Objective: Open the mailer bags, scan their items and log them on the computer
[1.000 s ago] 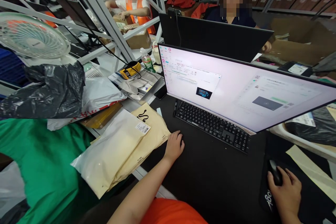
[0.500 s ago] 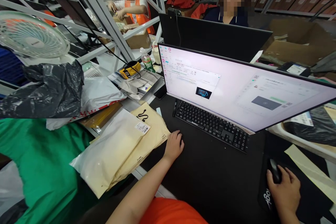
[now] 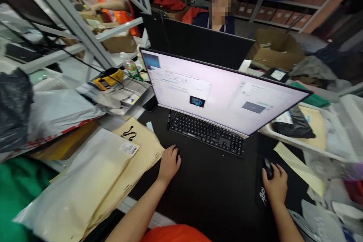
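My right hand [image 3: 276, 185] is wrapped round a black computer mouse [image 3: 268, 168] on the dark mouse pad [image 3: 261, 187]. My left hand [image 3: 169, 163] lies on the black desk with its fingers curled downward. Something dark shows by those fingertips, and I cannot make out what it is. Close beside this hand are cream packing bags [image 3: 150, 141] with black print. On top of them lies a translucent bag [image 3: 85, 174] with a white barcode label [image 3: 131, 148]. A black keyboard [image 3: 204, 132] sits between my hands, below a lit monitor [image 3: 221, 90].
A black pen [image 3: 169, 120] and a phone [image 3: 150, 104] lie left of the keyboard. Behind them stand a green-labelled bottle [image 3: 132, 70] and a yellow device [image 3: 110, 79]. On the right are a pale paper strip [image 3: 299, 166] and a white tray [image 3: 300, 141]. Two people are beyond the desk.
The view has swung to the right, so everything sits further left in the picture. My right hand stays on the mouse and my left hand beside the bags.
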Demonstrator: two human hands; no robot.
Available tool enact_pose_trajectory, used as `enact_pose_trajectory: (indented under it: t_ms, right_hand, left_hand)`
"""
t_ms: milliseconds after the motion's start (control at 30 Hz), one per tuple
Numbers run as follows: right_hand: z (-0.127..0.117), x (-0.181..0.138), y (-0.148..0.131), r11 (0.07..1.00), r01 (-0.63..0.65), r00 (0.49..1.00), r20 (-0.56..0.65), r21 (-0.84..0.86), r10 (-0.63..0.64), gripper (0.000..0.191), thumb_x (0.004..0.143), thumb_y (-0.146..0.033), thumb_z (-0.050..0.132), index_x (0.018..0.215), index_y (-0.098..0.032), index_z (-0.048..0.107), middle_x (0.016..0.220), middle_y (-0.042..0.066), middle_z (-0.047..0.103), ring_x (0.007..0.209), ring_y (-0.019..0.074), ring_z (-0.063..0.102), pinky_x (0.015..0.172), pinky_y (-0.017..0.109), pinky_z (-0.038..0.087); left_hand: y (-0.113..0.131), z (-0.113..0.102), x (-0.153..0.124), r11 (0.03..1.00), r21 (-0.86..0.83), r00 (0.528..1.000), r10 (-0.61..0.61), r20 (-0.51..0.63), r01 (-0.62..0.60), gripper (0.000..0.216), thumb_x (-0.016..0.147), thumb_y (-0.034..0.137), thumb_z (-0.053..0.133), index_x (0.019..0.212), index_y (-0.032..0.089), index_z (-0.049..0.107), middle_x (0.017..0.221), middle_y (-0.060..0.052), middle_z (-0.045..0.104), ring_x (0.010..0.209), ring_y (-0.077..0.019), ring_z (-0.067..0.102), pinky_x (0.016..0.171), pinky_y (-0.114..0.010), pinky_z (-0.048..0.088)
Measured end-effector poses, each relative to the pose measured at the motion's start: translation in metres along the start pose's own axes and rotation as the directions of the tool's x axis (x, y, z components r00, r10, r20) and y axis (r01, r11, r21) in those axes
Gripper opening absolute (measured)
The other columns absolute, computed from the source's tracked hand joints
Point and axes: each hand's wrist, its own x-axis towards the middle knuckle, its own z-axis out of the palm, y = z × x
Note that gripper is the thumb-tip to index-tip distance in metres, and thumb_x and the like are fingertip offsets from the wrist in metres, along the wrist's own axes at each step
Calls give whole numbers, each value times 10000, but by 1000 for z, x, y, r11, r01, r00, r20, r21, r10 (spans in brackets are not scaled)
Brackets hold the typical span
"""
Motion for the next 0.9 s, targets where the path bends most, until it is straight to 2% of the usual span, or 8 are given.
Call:
enact_pose_trajectory:
  t_ms: [500,900]
  right_hand:
    - [0,1,0,998,-55,998,33,-33,56,557,915,-519,537,1314,-136,600,1420,208,514,1237,360,541,1025,535,481]
    - [5,1,4,996,-77,995,-60,-34,75,592,901,-556,508,1287,-124,632,1391,229,531,1219,361,554,990,523,490]
  left_hand:
    - [-5,6,2,995,85,998,58,2,-58,199,952,230,509,1113,173,611,1246,-175,639,1160,-346,621,995,-516,519]
    - [-7,7,1,992,103,998,68,3,-68,221,965,239,500,1128,152,618,1260,-186,639,1174,-341,614,993,-503,519]
